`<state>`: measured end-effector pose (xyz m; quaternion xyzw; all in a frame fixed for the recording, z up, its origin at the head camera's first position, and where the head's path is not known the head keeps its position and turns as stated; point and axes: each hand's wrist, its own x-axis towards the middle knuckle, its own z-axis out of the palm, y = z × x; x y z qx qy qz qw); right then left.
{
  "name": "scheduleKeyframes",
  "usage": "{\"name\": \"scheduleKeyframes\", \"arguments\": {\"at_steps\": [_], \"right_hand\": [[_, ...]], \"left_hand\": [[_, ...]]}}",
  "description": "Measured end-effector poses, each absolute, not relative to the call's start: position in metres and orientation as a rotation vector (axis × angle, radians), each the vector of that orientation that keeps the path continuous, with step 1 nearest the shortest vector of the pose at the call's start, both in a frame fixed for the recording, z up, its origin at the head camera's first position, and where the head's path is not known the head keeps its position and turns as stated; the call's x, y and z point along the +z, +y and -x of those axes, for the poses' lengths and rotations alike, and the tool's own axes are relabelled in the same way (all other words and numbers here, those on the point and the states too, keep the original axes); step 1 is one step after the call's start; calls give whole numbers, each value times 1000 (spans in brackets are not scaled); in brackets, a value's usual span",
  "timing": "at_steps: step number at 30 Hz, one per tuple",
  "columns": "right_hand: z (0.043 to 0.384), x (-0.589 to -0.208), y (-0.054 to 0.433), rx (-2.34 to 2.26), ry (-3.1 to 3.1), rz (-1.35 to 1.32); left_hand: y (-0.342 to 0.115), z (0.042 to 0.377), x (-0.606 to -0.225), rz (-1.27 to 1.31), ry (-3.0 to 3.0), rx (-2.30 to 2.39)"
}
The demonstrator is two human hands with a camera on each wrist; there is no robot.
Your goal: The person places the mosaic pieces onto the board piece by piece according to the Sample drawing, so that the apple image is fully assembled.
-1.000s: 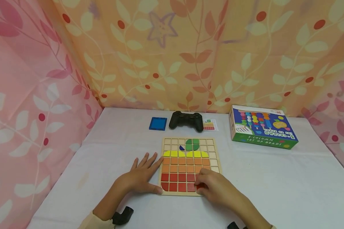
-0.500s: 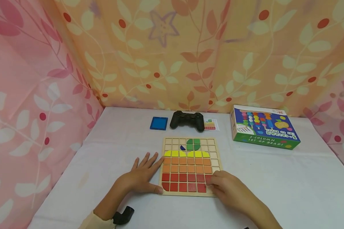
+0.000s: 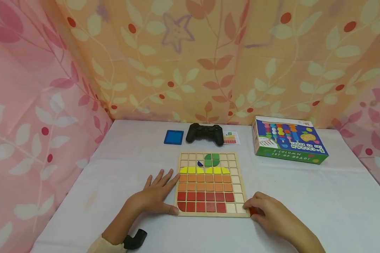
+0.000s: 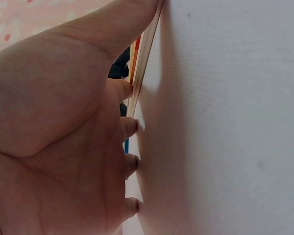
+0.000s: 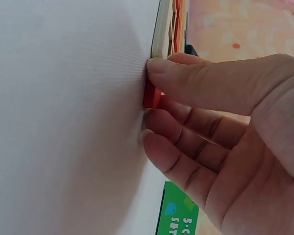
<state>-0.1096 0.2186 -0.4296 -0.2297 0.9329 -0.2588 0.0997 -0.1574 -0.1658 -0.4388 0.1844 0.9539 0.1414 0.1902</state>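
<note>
A square wooden grid board (image 3: 240, 179) lies on the white table, set with rows of red, orange and yellow tiles, green leaf shapes and one dark blue piece. Spread out, my left hand (image 3: 152, 198) rests at the board's left edge, thumb touching its lower left corner; in the left wrist view the left palm (image 4: 59, 132) shows, with fingertips down on the cloth. Just past the board's lower right corner, my right hand (image 3: 273, 214) pinches a red tile (image 3: 253, 211) between thumb and fingers. The right wrist view shows this red tile (image 5: 151, 94) low at the cloth.
Behind the board lie a blue square frame (image 3: 173, 137), a black game controller (image 3: 204, 134) and a small picture card (image 3: 232, 138) partly under it. A bead-set box (image 3: 289, 140) stands back right. Floral curtains (image 3: 183, 63) enclose the table.
My right hand has slid rightward from the board's bottom row to beyond its right edge, with a red tile now showing in its fingers. The left hand has stayed put.
</note>
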Motion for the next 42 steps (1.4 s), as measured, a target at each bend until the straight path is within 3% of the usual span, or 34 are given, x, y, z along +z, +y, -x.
{"name": "scheduleKeyframes", "arguments": {"at_steps": [12, 20, 32, 42], "right_hand": [[109, -430, 214, -723, 2813, 484], [108, -431, 221, -707, 2865, 601], [109, -432, 223, -737, 2858, 505], [110, -434, 224, -808, 2897, 659]], "left_hand": [[-167, 157, -439, -516, 2677, 392], [-167, 157, -439, -507, 2676, 393], [-167, 158, -439, -515, 2674, 397], [-166, 158, -439, -522, 2682, 395]]}}
